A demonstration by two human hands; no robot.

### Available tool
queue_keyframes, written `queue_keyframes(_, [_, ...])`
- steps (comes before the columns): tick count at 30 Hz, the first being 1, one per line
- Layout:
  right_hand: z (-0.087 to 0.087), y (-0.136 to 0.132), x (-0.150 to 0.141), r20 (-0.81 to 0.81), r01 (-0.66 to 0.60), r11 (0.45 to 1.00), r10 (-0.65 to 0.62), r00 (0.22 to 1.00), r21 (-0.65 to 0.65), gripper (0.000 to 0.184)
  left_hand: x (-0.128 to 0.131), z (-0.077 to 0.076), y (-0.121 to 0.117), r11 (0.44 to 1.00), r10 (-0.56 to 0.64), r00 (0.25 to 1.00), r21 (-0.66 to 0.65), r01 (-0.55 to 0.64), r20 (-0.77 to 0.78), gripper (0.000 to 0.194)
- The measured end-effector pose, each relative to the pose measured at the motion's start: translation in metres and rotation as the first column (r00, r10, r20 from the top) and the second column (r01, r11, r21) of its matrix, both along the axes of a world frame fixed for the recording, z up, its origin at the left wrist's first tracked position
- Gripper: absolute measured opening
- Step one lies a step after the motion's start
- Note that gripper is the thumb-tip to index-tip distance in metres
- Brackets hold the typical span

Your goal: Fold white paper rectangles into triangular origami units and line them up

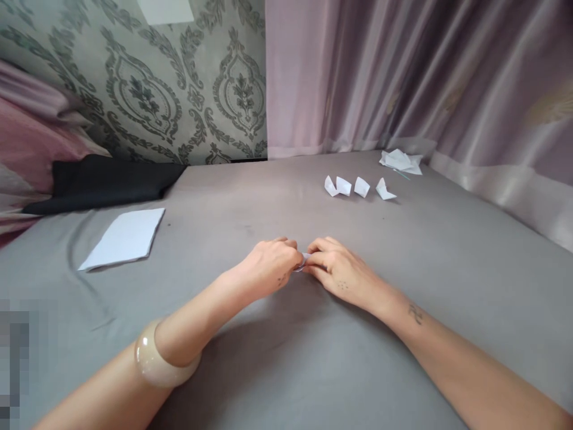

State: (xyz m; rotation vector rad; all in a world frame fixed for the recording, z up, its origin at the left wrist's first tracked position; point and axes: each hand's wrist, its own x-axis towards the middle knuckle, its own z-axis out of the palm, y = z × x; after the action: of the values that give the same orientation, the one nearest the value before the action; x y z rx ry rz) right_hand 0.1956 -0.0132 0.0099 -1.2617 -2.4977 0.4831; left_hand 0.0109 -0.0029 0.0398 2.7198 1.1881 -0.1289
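A small folded piece of white paper (302, 263) is pinched between my two hands, low over the grey sheet (268, 370). My left hand (275, 266) closes on its left side, fingers curled over it, and a pale bangle (156, 358) circles that wrist. On the right side, my right hand (338, 269) grips the paper between thumb and fingers. Most of the paper is hidden by the fingers, so its full shape cannot be made out.
Several small folded white papers (362, 187) stand beyond my right hand. Crumpled white paper (400, 161) lies by the curtain (358, 77). A stack of white paper (128, 239) rests at left, near a black cloth (107, 182). Patterned wallpaper (197, 77) backs the surface.
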Motion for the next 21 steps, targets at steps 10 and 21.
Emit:
queue_keyframes(10, [-0.002,-0.003,-0.001,-0.078,0.08,0.997,-0.078,0.994,0.018,0.02,-0.013,-0.026,0.019,0.886,0.409,0.741,-0.427,-0.182,0.533,0.027])
queue_keyframes(21, [-0.017,-0.015,-0.02,-0.164,0.363,0.882,-0.326,0.931,0.301,0.016,0.005,-0.03,0.007,0.596,0.802,-0.01,-0.8,0.066,0.597,0.034])
